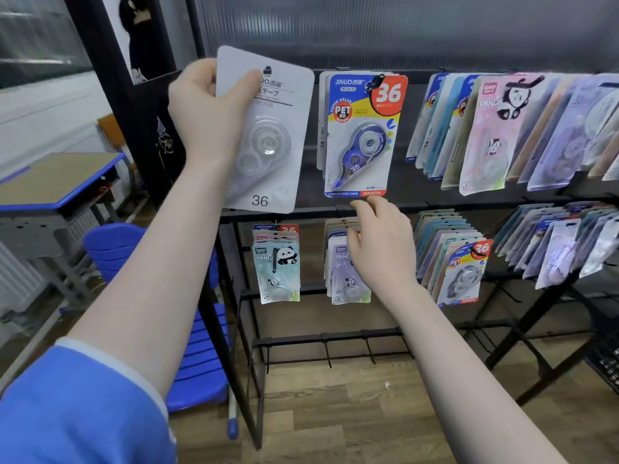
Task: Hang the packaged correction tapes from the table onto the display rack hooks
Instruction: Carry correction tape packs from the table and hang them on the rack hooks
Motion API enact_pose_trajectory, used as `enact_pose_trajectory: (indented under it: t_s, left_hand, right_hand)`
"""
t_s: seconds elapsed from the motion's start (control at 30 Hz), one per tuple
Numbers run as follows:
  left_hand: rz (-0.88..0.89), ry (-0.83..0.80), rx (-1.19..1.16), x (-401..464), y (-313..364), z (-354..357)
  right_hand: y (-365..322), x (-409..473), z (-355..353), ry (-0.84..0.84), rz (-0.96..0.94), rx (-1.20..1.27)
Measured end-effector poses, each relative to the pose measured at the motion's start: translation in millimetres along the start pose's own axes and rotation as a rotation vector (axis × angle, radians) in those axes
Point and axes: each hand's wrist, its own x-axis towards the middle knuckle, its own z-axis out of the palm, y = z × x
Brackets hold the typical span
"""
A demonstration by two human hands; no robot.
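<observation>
Head | left hand point(209, 108) grips white pack point(268, 135) | right hand point(382, 242) loosely curled, empty

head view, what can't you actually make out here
- Head view: the hook meant for the white pack in the left hand is hidden behind that pack.
- The table the packs come from is out of frame.
- The right hand covers the top of the purple panda pack; fingertip contact with the blue pack is unclear.
- Far-right packs are blurred and cut by the edge.
</observation>
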Motion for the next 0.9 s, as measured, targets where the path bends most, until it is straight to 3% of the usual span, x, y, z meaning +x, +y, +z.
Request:
enact_pose_trajectory:
  t_s: [0.17,0.57,0.9]
  left_hand:
    - [0.010,0.017,0.030,2,4,2]
    - [-0.029,-0.007,-0.132,-2,-1,-5]
    - [-0.038,0.013,-0.022,-2,-17,-5]
  right_hand:
    - [-2,-10,-4,-0.114,-0.013,-0.051]
    - [-7,-15,-2,-0.149,-0.021,-0.072]
    - [-6,-21,-4,-0.251,0.007,-0.097]
